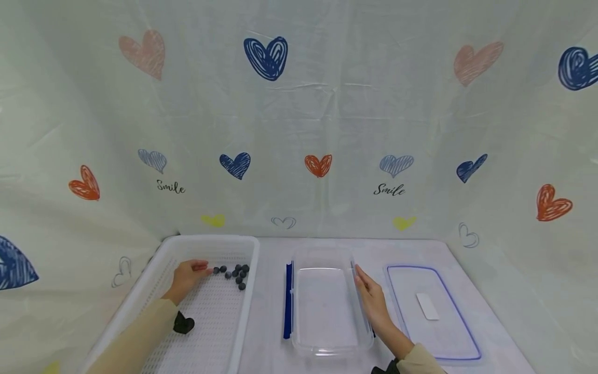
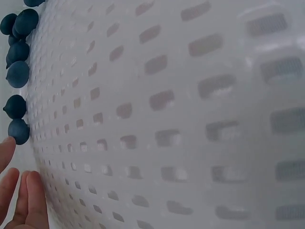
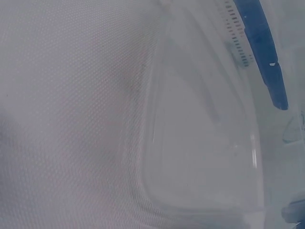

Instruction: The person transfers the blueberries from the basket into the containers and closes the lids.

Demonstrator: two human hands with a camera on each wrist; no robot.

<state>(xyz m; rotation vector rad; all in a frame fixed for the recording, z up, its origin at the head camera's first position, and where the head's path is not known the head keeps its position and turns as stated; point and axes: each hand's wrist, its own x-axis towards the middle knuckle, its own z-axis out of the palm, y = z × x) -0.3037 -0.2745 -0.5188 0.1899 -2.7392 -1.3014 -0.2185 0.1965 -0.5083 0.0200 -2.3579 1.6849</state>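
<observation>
Fingers (image 2: 35, 195) of left hand (image 1: 187, 279) extended, slightly parted, tips at nearest dark berry (image 1: 216, 270); contact unclear. Right hand (image 1: 376, 304): straight-fingered along clear container's (image 1: 327, 309) side.

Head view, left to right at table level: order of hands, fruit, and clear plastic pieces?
Left hand → blueberries → clear plastic container with blue side latch → right hand → blue-edged clear lid.

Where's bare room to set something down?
Bare: in the clear container; in the basket, near right, short of the berries; on the table between basket and container. Crowded: basket's far end, with berries and left hand; between container and lid, around right hand.
</observation>
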